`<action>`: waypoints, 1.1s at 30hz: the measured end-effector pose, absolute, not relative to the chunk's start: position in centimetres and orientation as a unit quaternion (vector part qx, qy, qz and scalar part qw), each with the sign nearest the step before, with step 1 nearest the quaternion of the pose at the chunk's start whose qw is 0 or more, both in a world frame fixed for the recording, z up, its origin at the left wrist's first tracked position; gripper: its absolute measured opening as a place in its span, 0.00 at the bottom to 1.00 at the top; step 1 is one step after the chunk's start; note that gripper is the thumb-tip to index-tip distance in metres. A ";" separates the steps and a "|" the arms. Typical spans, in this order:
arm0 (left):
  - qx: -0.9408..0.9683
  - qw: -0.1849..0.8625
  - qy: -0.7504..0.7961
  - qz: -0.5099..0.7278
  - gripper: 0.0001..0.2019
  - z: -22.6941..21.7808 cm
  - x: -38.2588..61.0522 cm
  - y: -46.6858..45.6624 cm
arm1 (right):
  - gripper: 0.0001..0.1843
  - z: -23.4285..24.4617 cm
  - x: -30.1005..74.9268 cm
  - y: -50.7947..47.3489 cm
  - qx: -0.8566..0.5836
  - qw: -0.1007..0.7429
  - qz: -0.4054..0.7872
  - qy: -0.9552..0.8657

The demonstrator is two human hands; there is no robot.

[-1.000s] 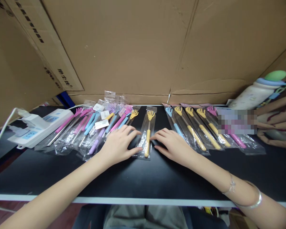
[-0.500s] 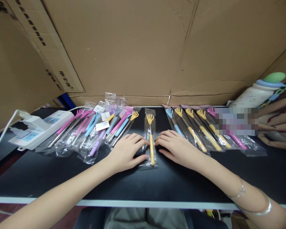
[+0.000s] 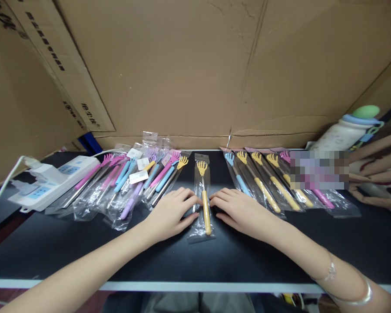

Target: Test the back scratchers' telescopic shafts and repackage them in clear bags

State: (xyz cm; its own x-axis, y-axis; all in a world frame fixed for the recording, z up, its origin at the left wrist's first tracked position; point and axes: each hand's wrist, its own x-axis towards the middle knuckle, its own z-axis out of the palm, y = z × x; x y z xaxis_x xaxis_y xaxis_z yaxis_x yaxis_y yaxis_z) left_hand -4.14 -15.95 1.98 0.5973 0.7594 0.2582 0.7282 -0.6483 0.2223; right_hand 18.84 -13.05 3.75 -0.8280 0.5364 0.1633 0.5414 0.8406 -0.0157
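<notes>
A yellow back scratcher (image 3: 206, 217) with a metal shaft lies in a clear plastic bag on the black table, its claw pointing away from me. My left hand (image 3: 171, 213) rests on its left side, fingers bent and apart, the fingertips at the bag's edge. On the other side, my right hand (image 3: 239, 211) lies with its fingers spread, close to the yellow handle; I cannot tell whether it touches the bag. Beyond my right hand is a row of bagged back scratchers, with a blue one (image 3: 243, 186) nearest and yellow ones (image 3: 266, 194) beside it.
Left of my left hand, several bagged back scratchers in pink, blue and purple (image 3: 130, 204) overlap, some with white labels (image 3: 138, 177). A white power strip (image 3: 57, 184) stands at far left, a tilted bottle (image 3: 342, 134) at back right. Cardboard (image 3: 176, 69) walls the back.
The camera has tilted up slightly, so everything on the table sits a little lower in view. Both hands stay beside the yellow back scratcher, with almost no movement.
</notes>
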 end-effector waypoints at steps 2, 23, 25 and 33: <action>0.892 0.046 0.417 0.167 0.10 2.0 -4.1 -15.9 | 0.11 3.7 18.8 -13.1 -0.283 0.079 -0.018 -0.956; 0.898 0.034 0.403 0.174 0.09 2.3 -4.3 -15.7 | 0.11 3.8 18.8 -13.6 -0.282 0.094 -0.020 -0.955; 0.899 0.033 0.402 0.173 0.09 2.4 -4.4 -15.6 | 0.12 3.7 18.8 -13.6 -0.286 0.085 -0.019 -0.954; 0.902 0.050 0.391 0.174 0.08 2.2 -4.4 -15.5 | 0.11 3.8 18.7 -13.9 -0.284 0.090 -0.037 -0.954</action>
